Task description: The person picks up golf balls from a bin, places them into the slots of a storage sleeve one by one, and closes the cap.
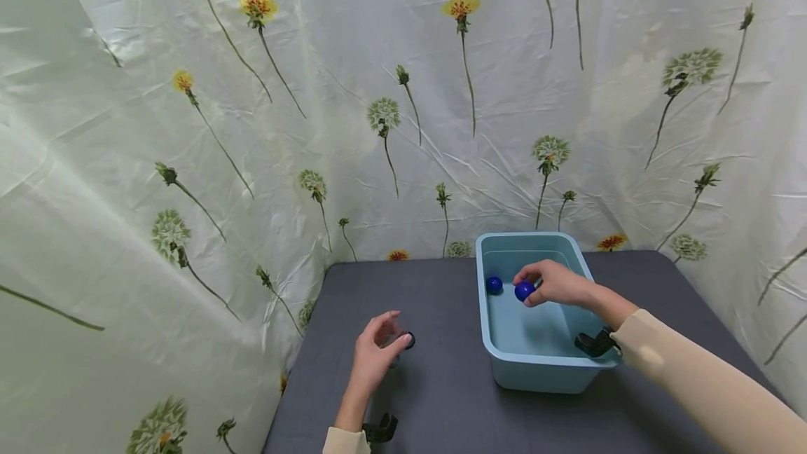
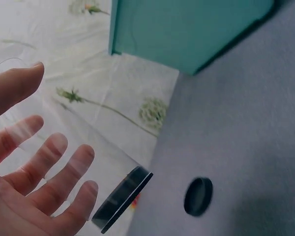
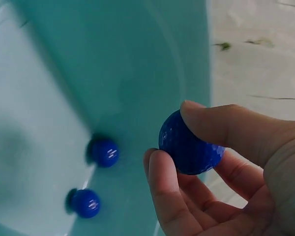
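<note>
My right hand [image 1: 550, 283] hovers over the light blue bin [image 1: 485, 328] and pinches a dark blue dimpled ball [image 1: 524, 291] between thumb and fingertips; the right wrist view shows this ball [image 3: 189, 147] up close. Two more blue balls [image 3: 104, 151] [image 3: 85, 202] lie on the bin floor; the head view shows only one of them [image 1: 494, 284]. My left hand [image 1: 377, 352] holds a clear plastic jar [image 2: 64, 162] with a dark end [image 2: 123, 199] just above the grey table [image 1: 435, 398]. A small dark cap [image 2: 198, 195] lies on the table beside it.
A floral cloth backdrop [image 1: 252, 125] closes off the back and both sides of the table. The bin stands at the back right, its corner [image 2: 187, 29] near my left hand. Black wrist mounts [image 1: 381, 428] [image 1: 595, 343] sit on both forearms.
</note>
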Demonstrator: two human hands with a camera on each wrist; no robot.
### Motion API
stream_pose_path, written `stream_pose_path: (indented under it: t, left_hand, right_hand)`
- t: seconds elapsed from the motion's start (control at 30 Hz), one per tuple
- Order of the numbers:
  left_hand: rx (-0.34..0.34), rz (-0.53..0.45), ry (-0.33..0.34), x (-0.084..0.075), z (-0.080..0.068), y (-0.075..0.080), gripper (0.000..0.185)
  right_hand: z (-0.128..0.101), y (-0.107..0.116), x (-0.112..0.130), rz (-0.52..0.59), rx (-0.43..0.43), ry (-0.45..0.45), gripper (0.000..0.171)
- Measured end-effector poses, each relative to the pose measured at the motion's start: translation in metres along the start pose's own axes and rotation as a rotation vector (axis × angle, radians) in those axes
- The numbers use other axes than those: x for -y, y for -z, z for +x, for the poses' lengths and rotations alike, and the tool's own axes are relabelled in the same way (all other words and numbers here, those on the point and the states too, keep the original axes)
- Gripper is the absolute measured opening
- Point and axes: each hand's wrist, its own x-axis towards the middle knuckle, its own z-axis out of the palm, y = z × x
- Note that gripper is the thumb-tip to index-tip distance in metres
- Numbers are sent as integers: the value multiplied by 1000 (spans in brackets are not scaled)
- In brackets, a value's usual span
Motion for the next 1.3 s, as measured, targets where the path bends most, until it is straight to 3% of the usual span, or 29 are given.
stream_pose_path:
  t: [0.27,0.53,0.7,0.9,1.13,1.3]
  left_hand:
    - [44,29,-73,-24,0,-4,48]
    - [63,5,-46,-38,-4,-13,49]
    - [71,8,-74,-47,-8,-17,44]
    - [81,22,-122,-57,-10,-23,44]
    - [89,116,-175,-67,-15,-30,47]
    - [110,142,-169,-73,-18,-36,48]
  right_hand:
    - [-14,-5,19,101,-45,6,44]
    - [-33,-10,34,178,-83,51,49]
    - [-41,-18,45,240,-102,66,56]
    - [-48,-29,59,285,-160,66,51]
    - [-53,-47,70,368,-157,98,45]
    - [-56,-59,79,365,-145,144,43]
